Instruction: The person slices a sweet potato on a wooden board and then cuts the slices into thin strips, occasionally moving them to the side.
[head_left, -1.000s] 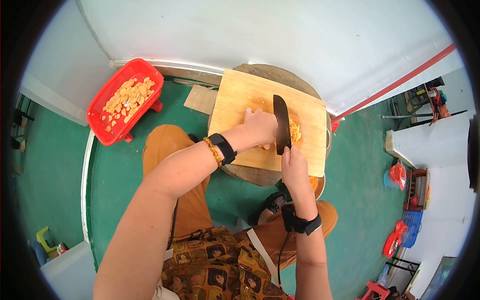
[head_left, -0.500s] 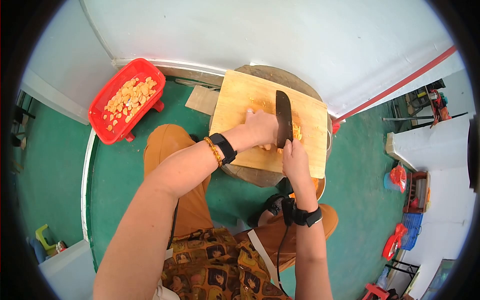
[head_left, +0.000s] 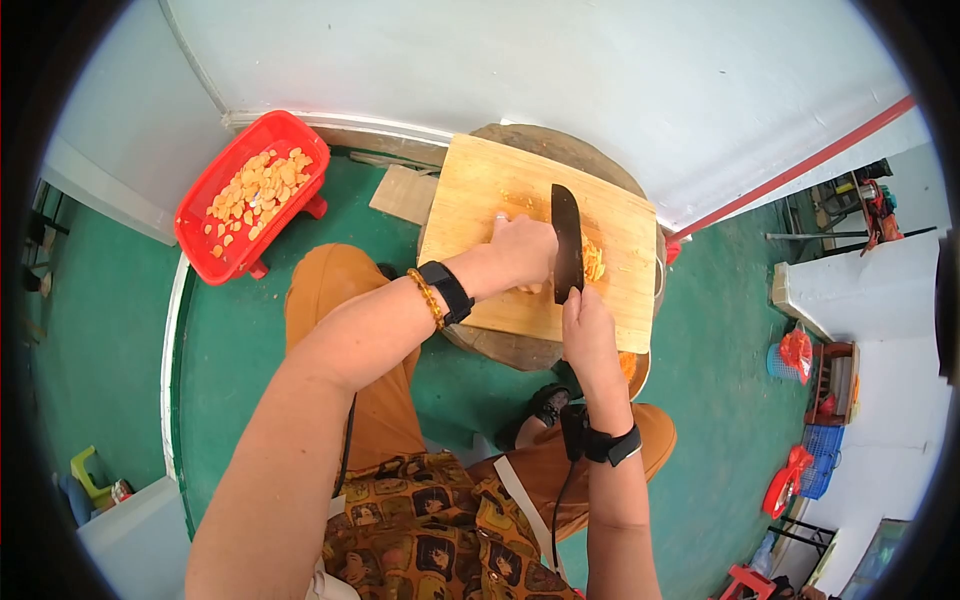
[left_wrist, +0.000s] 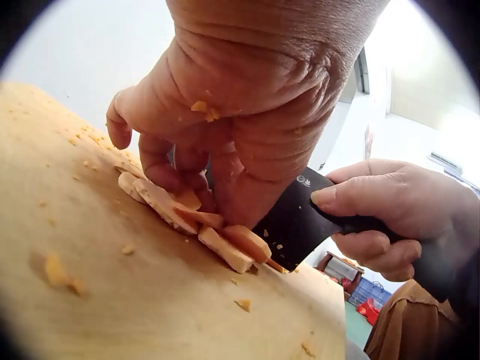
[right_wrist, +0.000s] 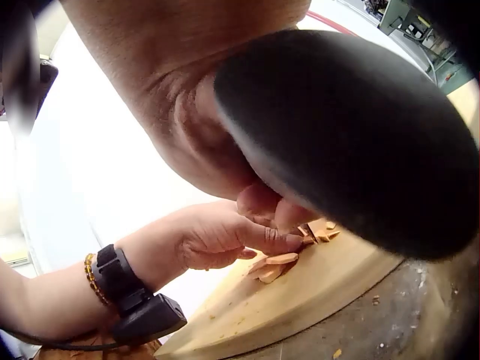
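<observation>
The person sat over a wooden cutting board (head_left: 520, 215) that lay on a round wooden block (head_left: 560, 150). The left hand (head_left: 520, 252) rested near the middle of the board, a bit toward the near edge. Its fingers (left_wrist: 161, 161) were curled down and pressed together on top of some orange pieces (left_wrist: 199, 221), holding them against the wood. The pieces were long and flat and lay touching each other under the fingertips. Small orange crumbs stuck to the hand and dotted the board around it.

The right hand (head_left: 588, 335) was at the near edge of the board, and its fingers (left_wrist: 375, 202) were wrapped tight around the dark handle of a black knife (head_left: 567, 240). The thumb lay along the top of the handle. The wide blade pointed away from the person and stood just beside the left hand's fingers, on their right side. In the left wrist view the blade touched the orange pieces right next to the knuckles. A little heap of cut orange slices (head_left: 593, 262) lay on the board just right of the blade, near the right edge.

A red basket (head_left: 250, 195) full of more orange slices stood on the green floor (head_left: 230, 340), well apart from the board on the left. Each wrist had a black strap, and the left one also had a bead bracelet (head_left: 428, 300).
</observation>
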